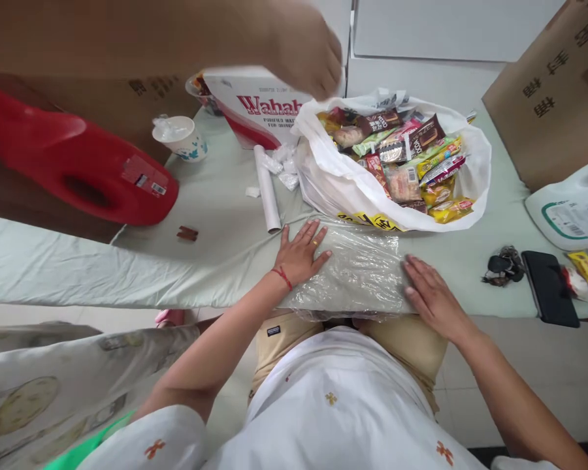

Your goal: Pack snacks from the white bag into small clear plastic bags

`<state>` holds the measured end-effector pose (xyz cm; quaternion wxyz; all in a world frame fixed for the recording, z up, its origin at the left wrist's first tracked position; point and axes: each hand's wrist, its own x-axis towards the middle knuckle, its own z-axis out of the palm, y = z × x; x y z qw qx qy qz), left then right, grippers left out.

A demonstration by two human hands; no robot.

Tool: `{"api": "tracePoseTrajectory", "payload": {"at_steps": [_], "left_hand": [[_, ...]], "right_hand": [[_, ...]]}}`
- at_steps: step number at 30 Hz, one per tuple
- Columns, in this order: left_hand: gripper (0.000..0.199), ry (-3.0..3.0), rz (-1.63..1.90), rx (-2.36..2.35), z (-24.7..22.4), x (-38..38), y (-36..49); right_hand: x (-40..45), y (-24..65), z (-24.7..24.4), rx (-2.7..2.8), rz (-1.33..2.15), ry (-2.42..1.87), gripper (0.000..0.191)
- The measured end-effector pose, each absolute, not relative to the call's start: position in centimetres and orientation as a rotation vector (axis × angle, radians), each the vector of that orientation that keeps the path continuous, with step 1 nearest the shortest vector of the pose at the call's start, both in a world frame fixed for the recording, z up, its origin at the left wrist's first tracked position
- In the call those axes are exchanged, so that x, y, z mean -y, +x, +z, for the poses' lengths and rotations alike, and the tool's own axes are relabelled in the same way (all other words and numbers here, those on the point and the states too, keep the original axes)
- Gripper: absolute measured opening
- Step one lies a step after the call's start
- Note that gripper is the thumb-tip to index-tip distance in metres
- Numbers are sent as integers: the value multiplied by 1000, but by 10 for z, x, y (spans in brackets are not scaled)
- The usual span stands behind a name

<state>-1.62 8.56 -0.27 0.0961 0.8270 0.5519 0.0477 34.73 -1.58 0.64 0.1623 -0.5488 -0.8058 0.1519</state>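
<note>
Crinkled clear plastic film (357,274) lies at the front edge of a cloth-covered table (215,267), partly overhanging. The left hand (300,253) spreads flat on it; the right hand (430,290), open, rests by its right side. If unpinned, the overhang could pull it off.

Surface (220,258): covered with pale green cloth (68,261), wrinkled at left. Near edge, centre: clear plastic sheet (357,267), creased, lapping slightly over the edge. Just beyond it: white bag (330,173). Left of bag: white tube (267,189) and crumpled plastic pieces (288,166); farther back, red-and-white box (255,108). Farther left: brown clip (187,233), paper cup (189,145), red jug (91,153), large cardboard box (122,108). Right: second cardboard box (553,104) at far side, white jug (571,205); nearer, keys (502,266), black phone (550,288) and yellow packet (587,266).
</note>
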Motion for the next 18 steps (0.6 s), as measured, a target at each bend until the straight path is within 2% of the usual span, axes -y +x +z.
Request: {"api": "tracePoseTrajectory", "payload": {"at_steps": [4,8,12,15,18], "left_hand": [[70,2449,127,-1649,-4,-84,-15],[70,2462,109,-1644,-2,-81,-13],[70,2472,87,-1655,-1,-78,-12],[69,2468,78,-1671,-1,-76,-11],[68,2468,88,-1674,-2,-76,-11]], "right_hand": [[3,357,56,1861,448,-1636,46],[-53,361,109,1578,82,-1748,38],[-137,361,127,1884,74,-1683,30],[-179,346,118,2117,112,-1535,41],[-185,328,103,2354,147,-1380,49]]}}
